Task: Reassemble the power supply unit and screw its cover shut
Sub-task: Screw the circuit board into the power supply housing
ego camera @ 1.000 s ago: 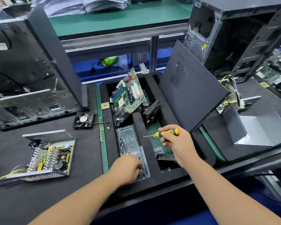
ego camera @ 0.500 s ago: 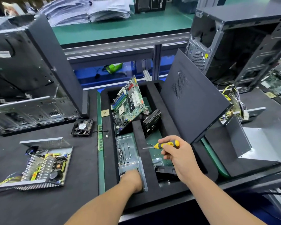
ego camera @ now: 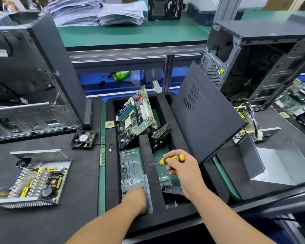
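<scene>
A dark mat covers the workbench [ego camera: 42, 224]. At its left lies the opened power supply [ego camera: 32, 184], circuit board bared, with its perforated metal cover [ego camera: 39, 154] just behind it. Farther back a small black fan [ego camera: 83, 139] lies flat, near the foot of an opened computer case [ego camera: 25, 81]. A green memory stick [ego camera: 103, 150] lies along the left edge of a black foam tray [ego camera: 176, 215] at the centre. To the right sit a bent grey metal housing [ego camera: 275, 166] and another opened case [ego camera: 261, 55].

motherboard [ego camera: 135, 113] leaning in foam tray [ego camera: 167, 215], case fan [ego camera: 83, 139] beside
</scene>
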